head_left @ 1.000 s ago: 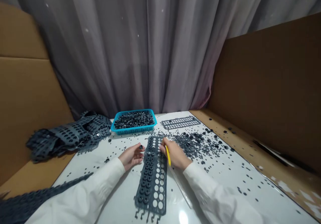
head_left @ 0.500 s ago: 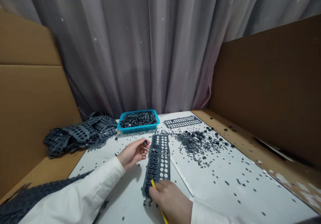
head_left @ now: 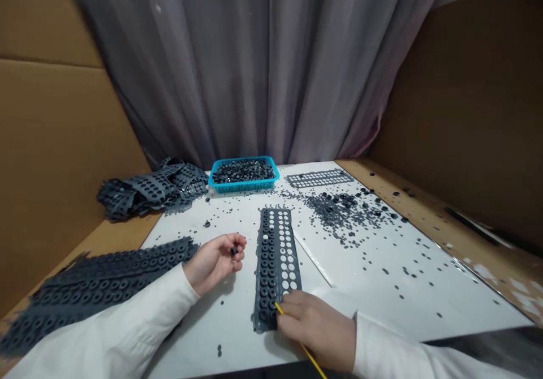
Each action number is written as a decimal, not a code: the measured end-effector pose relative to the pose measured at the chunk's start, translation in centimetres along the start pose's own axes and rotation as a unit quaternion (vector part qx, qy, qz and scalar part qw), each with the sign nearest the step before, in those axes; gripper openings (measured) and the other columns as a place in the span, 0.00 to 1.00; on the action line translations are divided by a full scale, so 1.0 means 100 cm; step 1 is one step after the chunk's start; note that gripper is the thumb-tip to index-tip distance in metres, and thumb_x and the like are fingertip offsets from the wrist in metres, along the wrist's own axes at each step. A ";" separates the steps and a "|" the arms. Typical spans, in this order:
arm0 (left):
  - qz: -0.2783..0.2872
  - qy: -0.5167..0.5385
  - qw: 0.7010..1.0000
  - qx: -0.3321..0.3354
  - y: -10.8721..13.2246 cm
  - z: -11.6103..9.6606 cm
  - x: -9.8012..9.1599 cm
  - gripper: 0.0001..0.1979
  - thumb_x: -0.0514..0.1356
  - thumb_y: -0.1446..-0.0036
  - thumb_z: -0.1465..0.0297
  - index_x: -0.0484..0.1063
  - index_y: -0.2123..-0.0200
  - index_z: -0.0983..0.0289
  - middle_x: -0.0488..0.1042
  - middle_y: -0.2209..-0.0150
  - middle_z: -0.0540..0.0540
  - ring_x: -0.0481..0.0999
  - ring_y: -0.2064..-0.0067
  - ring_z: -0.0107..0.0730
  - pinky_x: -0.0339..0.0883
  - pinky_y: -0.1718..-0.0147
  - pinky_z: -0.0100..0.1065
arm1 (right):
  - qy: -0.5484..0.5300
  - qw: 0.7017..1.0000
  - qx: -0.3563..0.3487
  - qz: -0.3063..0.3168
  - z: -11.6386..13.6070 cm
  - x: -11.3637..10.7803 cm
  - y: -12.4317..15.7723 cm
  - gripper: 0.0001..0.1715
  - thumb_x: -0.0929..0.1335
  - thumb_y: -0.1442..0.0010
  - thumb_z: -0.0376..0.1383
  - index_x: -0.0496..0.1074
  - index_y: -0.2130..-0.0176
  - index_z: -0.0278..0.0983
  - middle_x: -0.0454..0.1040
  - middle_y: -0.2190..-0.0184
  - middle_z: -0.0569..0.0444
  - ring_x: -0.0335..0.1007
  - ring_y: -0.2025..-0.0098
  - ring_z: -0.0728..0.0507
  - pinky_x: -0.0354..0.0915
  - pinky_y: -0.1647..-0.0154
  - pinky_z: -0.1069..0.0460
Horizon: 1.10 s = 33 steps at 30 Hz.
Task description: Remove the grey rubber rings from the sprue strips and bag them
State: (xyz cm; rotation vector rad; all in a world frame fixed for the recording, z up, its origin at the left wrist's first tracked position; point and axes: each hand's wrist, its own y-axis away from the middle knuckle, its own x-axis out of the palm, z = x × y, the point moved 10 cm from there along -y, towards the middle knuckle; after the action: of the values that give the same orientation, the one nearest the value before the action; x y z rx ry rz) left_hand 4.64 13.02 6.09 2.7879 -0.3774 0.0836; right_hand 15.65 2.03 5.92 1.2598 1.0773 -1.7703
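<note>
A dark grey rubber strip lies lengthwise on the white tabletop, with raised rings in its left rows and open round holes in much of its right rows. My right hand is closed around a thin yellow stick, its tip over the strip's near end. Left of the strip, my left hand is raised with curled fingers holding a small black rubber piece. The palm is turned partly up, and the hand does not touch the strip.
A blue basket of small black pieces stands at the back. Crumpled perforated sheets are heaped at back left; ringed sheets lie at front left. Another perforated strip and scattered black bits are to the right. Cardboard walls flank the table.
The view has tipped downward, showing more of the ringed sheets and the table's front edge. In my left hand the black piece sits lower among the fingers. My right hand keeps the yellow stick.
</note>
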 end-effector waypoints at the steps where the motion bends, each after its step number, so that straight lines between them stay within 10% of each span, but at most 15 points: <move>1: -0.005 -0.049 0.999 0.010 -0.003 0.004 -0.003 0.10 0.49 0.59 0.67 0.66 0.75 0.65 0.60 0.78 0.51 0.59 0.78 0.25 0.56 0.79 0.29 | -0.005 1.000 0.001 0.003 0.000 -0.002 0.003 0.07 0.59 0.41 0.30 0.60 0.71 0.38 0.69 0.73 0.53 0.60 0.72 0.46 0.54 0.72 0.52; 14: -0.121 -0.411 0.870 0.245 -0.121 -0.024 0.004 0.02 0.60 0.54 0.73 0.69 0.76 0.65 0.68 0.69 0.56 0.66 0.59 0.41 0.57 0.55 0.38 | 0.052 0.998 -0.029 -0.022 0.016 -0.016 0.007 0.14 0.56 0.35 0.30 0.62 0.72 0.37 0.67 0.75 0.53 0.56 0.71 0.47 0.54 0.68 0.50; 18: -0.128 -0.458 0.837 0.272 -0.115 -0.031 0.007 0.04 0.56 0.50 0.75 0.68 0.76 0.64 0.68 0.71 0.56 0.67 0.62 0.38 0.59 0.58 0.36 | 0.058 0.998 -0.029 -0.015 0.016 -0.011 0.011 0.13 0.57 0.35 0.30 0.61 0.71 0.36 0.67 0.75 0.54 0.57 0.71 0.47 0.54 0.68 0.51; 26: -0.229 -0.515 0.796 0.223 -0.081 -0.045 -0.055 0.04 0.56 0.52 0.74 0.68 0.77 0.64 0.68 0.72 0.56 0.67 0.63 0.40 0.60 0.59 0.38 | -0.112 0.993 0.036 -0.032 0.003 -0.007 0.010 0.11 0.56 0.37 0.32 0.57 0.71 0.38 0.69 0.72 0.52 0.59 0.70 0.46 0.57 0.66 0.50; 33: -0.226 -0.514 0.802 0.204 -0.058 -0.047 -0.053 0.07 0.52 0.47 0.73 0.70 0.67 0.65 0.70 0.70 0.57 0.69 0.62 0.41 0.60 0.58 0.38 | -0.312 0.919 0.202 -0.132 -0.046 -0.041 0.012 0.19 0.54 0.36 0.47 0.63 0.55 0.41 0.71 0.66 0.49 0.67 0.63 0.42 0.63 0.62 0.47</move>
State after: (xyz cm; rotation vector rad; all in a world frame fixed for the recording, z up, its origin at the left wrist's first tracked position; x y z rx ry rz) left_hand 1.00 21.17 8.18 2.9566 0.1263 -1.6779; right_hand 19.62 6.04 8.71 0.6761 0.5377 -2.4620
